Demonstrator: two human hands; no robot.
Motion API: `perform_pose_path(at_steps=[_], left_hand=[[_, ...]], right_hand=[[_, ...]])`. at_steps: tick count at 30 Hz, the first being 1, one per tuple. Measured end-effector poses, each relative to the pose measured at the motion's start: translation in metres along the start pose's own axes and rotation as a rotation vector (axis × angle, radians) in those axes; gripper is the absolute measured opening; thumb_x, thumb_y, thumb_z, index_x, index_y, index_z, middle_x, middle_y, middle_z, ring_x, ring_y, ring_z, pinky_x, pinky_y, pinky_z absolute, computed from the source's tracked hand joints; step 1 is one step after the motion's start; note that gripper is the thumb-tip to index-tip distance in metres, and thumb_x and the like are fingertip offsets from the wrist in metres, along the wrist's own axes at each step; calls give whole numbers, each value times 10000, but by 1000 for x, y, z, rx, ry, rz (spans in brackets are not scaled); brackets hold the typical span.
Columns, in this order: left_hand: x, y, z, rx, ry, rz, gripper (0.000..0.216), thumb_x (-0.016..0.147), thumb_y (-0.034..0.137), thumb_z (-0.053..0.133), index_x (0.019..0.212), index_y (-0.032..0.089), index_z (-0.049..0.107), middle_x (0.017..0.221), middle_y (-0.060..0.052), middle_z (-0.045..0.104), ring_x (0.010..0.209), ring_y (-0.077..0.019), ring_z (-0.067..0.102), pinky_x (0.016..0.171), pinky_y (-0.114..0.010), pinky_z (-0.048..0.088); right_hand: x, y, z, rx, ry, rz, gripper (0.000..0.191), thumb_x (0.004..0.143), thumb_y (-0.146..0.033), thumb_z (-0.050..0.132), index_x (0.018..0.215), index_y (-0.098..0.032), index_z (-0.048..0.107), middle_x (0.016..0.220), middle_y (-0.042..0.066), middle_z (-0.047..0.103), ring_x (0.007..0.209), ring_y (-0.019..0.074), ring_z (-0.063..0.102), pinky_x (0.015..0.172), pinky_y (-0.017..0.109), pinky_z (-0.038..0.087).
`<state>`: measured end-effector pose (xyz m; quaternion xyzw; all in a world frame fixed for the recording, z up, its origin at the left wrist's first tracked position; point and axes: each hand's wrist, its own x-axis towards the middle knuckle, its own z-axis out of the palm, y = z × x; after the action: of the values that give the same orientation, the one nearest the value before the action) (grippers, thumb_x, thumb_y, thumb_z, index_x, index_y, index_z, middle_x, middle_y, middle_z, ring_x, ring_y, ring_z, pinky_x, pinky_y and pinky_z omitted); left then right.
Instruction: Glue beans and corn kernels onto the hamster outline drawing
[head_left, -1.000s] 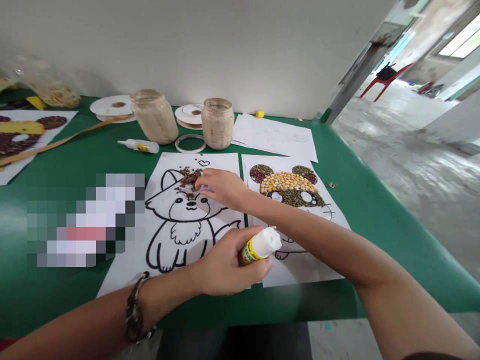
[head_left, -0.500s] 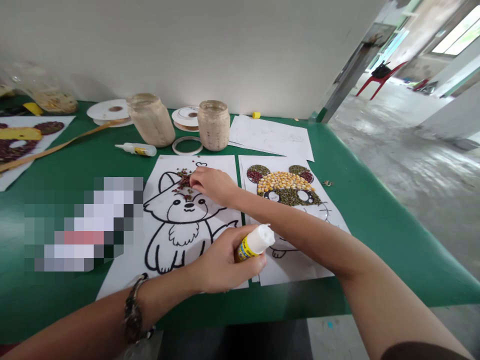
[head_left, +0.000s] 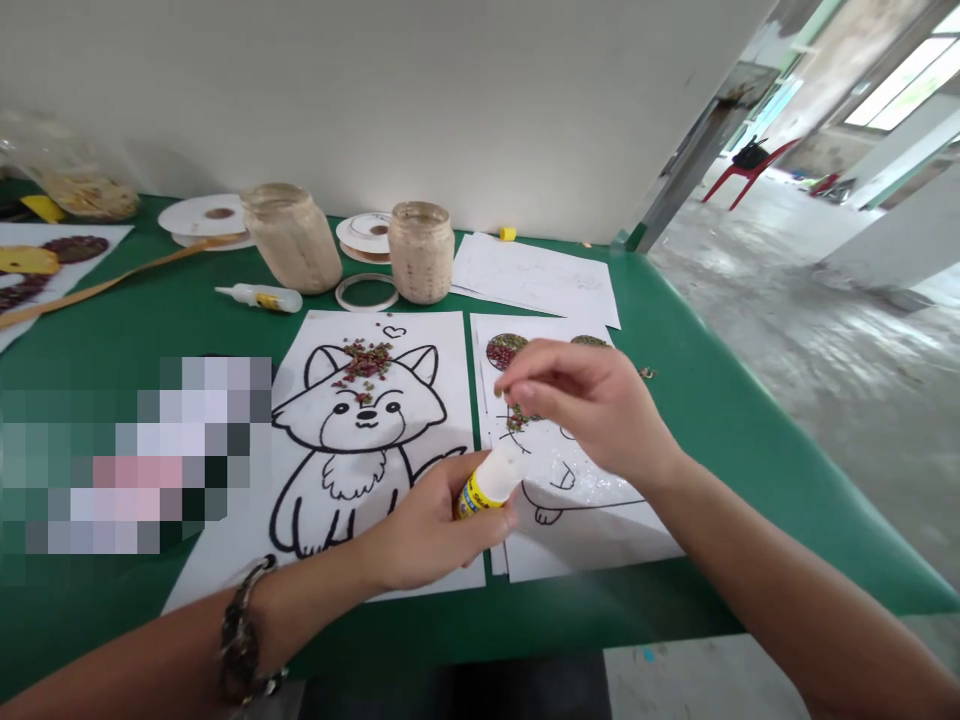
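Observation:
My left hand is wrapped round a glue stick with a yellow label and white top, low over the two drawings. My right hand is pinched, with a few small beans showing at the fingertips. It hovers over the right-hand animal drawing, hiding most of its head. Some red and green beans show just below the fingers; whether they are falling or lying there I cannot tell. On the left, a fox drawing carries a loose pile of red and green beans on its forehead.
Behind the drawings stand two cloudy jars, ribbon spools, a tape ring and a glue bottle. Stacked papers lie at the back, near a small yellow cap. A blurred-out patch covers something at left.
My right hand has moved from the bean pile on the fox drawing rightward to above the other drawing, carrying beans. My left hand still holds the glue stick. The view has shifted slightly.

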<state>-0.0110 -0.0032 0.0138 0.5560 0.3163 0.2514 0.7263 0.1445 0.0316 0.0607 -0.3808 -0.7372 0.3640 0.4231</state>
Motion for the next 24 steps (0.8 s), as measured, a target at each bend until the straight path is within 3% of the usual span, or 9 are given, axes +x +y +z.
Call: perform_pose_path(at_steps=[7, 18, 24], left_hand=[[-1, 2, 2, 48, -2, 30, 110, 641, 171, 464, 583, 198, 375, 411, 108, 314, 323, -33, 287, 327, -165, 252], [1, 1, 1, 10, 7, -14, 130, 627, 215, 482, 564, 195, 370, 368, 106, 346, 312, -33, 292, 325, -160, 240], [0, 0, 0, -23, 35, -63, 131, 608, 233, 504, 569, 189, 387, 374, 111, 333, 308, -27, 289, 317, -146, 242]], right_hand=[[-33, -4, 5, -190, 51, -117, 90, 772, -144, 590, 764, -186, 669, 703, 0, 646, 662, 96, 588, 585, 227, 488], [-36, 0, 5, -171, 23, -165, 128, 791, -134, 557, 842, -165, 670, 752, 29, 654, 706, 109, 609, 607, 231, 504], [-39, 2, 2, -385, 12, -332, 173, 806, -116, 525, 918, -138, 654, 808, 61, 642, 730, 108, 603, 619, 231, 510]])
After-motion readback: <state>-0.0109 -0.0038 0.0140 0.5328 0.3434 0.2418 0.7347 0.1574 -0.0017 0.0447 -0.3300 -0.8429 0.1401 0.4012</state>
